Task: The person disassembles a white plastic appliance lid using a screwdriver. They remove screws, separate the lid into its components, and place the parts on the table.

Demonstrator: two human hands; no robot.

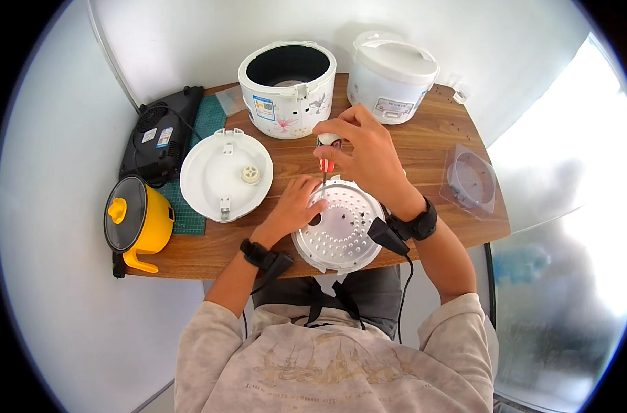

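A round perforated metal lid plate with a pale rim lies at the table's near edge, in front of me. My left hand holds its upper left rim, the thumb over the metal. Upright above that rim stands a screwdriver with a red and white handle. My right hand grips the handle from above, fingers bent round its top. The screwdriver's shaft comes down beside my left fingertips; its tip is too small to make out. Several small dark screws lie loose on the plate.
Left of the plate lies a white lid shell on a green cutting mat. A yellow pot and a black appliance stand farther left. Behind are an open rice cooker body and a lidded rice cooker; a clear plastic tray lies right.
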